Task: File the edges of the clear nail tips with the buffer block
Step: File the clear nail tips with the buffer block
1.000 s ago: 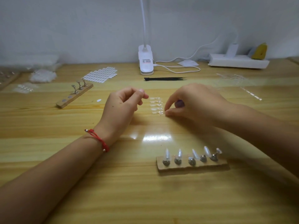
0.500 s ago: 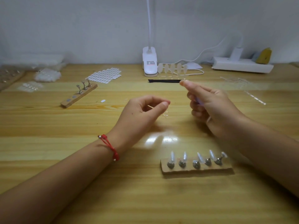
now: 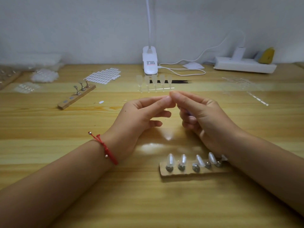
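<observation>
Fingers (image 3: 177,96) of right hand (image 3: 202,119) pinch clear five-tip nail strip (image 3: 154,80): long axis sideways, tips towards white clip lamp (image 3: 150,63); left hand (image 3: 139,116) grip indeterminate.

Wooden bench (image 3: 49,162). Near right: wood strip (image 3: 181,174) carrying five clear nail tips (image 3: 171,160) upright on metal stands. Far left: second wood strip (image 3: 76,97) with three metal stands. White sticker sheet (image 3: 103,76) just beyond it, one loose sticker (image 3: 101,102) beside it. Far centre: white lamp base (image 3: 150,63), black tool (image 3: 180,81). Far right: power strip (image 3: 245,67).
</observation>
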`<state>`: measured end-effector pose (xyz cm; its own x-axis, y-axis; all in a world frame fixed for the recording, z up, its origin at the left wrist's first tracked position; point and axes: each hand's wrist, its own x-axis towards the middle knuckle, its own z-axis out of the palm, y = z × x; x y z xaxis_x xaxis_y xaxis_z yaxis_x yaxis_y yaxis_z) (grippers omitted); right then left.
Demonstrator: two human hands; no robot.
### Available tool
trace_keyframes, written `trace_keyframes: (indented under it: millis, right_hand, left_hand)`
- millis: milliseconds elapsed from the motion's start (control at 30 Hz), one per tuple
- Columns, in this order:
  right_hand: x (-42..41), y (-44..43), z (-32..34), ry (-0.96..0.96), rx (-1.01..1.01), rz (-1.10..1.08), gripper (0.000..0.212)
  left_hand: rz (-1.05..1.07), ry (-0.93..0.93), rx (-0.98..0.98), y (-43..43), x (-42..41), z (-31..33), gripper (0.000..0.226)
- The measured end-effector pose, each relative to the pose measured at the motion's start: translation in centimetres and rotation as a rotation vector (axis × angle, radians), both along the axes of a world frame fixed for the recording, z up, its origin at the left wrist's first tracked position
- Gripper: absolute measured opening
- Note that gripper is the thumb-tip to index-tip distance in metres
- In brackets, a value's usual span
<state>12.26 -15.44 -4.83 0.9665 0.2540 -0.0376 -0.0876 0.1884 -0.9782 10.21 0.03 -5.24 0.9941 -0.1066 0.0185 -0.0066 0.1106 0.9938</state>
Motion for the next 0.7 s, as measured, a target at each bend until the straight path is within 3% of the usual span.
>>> trace_keyframes:
  millis: [167,267,433,700]
  right_hand:
    - [0.2,-0.3,0.1,-0.012,-0.024,0.058,0.012]
    - [0.5,-0.9,0.3,-0.023,-0.129,0.152,0.017]
    - [1.0,-1.6,0.0,-0.096,-0.298,0.182,0.017]
    - [1.2,-2.1,0.2,-0.072,-0.245,0.281,0.006]
  left_hand:
    - [-0.031,-0.016,-0.003,0.1,-0.1,0.1,0.021]
    - [-0.011,-0.066,0.152,0.4,0.0,0.3,0.009]
    - [-0.009,-0.105,0.29,0.8,0.3,0.3,0.012]
    - [-0.048,-0.045,0.182,1.3,0.4,0.2,0.017]
